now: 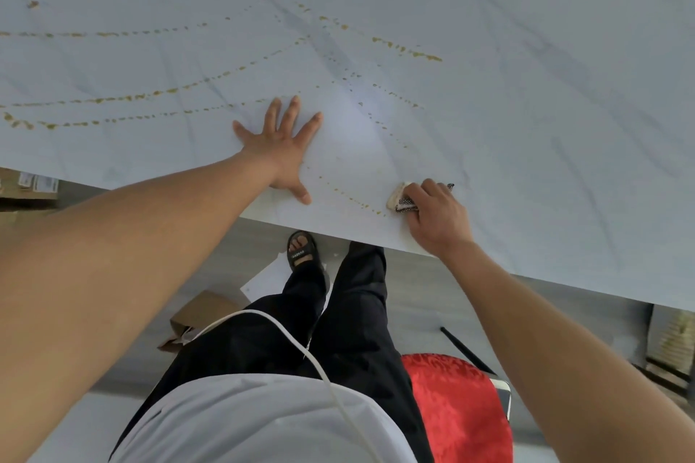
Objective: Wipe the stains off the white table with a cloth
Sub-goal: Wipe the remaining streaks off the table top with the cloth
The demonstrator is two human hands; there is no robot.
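The white marbled table (526, 86) fills the upper view. Yellow-brown stains (410, 51) run over it in dotted lines, from the far left to the middle, and one short line (357, 201) reaches the front edge. My left hand (282, 150) lies flat on the table with fingers spread and holds nothing. My right hand (436, 218) is near the front edge, closed on a small bunched cloth (400, 199), cream with a dark patterned part, pressed on the table just right of the short stain line.
Below the table edge I see my dark trousers and a sandalled foot (301, 252). A red cushioned seat (462, 406) stands at the lower right. Brown cardboard (199, 312) and white paper lie on the grey floor. A white cable (301, 346) hangs across my body.
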